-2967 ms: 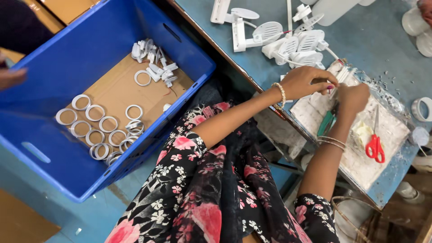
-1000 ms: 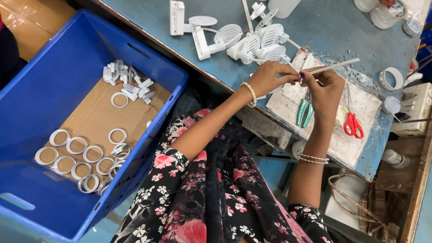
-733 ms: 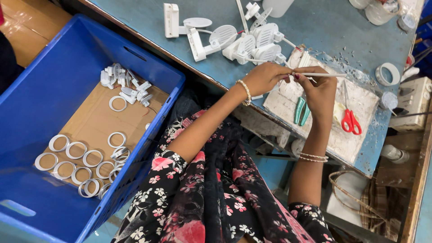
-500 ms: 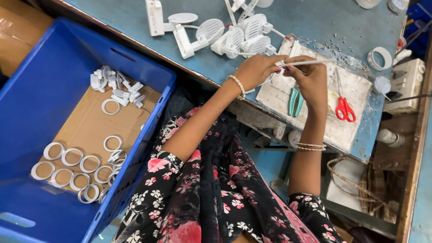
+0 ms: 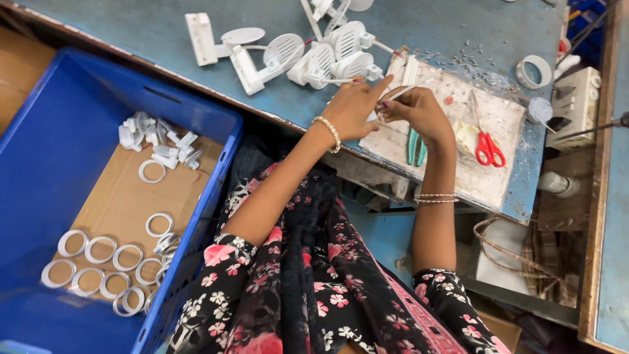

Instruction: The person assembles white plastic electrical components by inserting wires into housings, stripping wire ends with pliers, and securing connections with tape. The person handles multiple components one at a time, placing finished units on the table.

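My left hand [image 5: 354, 105] and my right hand [image 5: 419, 111] meet over a white work board [image 5: 485, 167] on the blue bench [image 5: 458, 26]. Together they pinch a thin white wire [image 5: 403, 92] that runs up toward a cluster of white plastic fan-like parts [image 5: 321, 59]. Both hands' fingertips close on the wire. Teal pliers [image 5: 414, 145] lie on the board just under my right hand. Red-handled scissors [image 5: 486, 147] lie to the right of them.
A blue crate [image 5: 39, 131] at lower left holds white rings [image 5: 98, 262] and small white clips [image 5: 154, 137] on cardboard. A roll of tape [image 5: 536, 71] and a white socket box [image 5: 576, 98] sit at the bench's right. Wire scraps litter the bench.
The view has shifted, so bench and crate sit differently in frame. My hands stay together on the board, working the thin wire, and have drifted slightly toward the white parts.
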